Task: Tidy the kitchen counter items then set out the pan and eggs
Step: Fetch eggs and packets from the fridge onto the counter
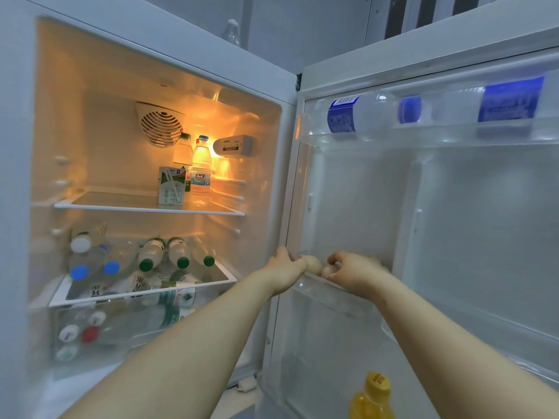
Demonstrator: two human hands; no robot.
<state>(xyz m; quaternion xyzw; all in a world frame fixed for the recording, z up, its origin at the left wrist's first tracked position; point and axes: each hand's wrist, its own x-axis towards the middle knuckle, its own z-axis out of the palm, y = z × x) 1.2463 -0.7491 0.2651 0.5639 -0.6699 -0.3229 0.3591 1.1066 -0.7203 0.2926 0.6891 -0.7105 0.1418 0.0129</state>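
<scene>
While the fridge (18,176) stands open, its door (484,222) bears a middle shelf (338,290) where both hands meet: left hand (284,266) curled round first egg (314,264); right hand (357,273), fingers bent, pinching second egg (329,271); eggs side by side, just above the shelf rim.

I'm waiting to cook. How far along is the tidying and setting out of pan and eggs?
Done: the fridge door stands open. In hand: at the door shelf, the left hand holds one egg and the right hand grips a second egg. Left: carrying both eggs to the counter; no pan or counter is in view, so the tidying cannot be judged.
</scene>
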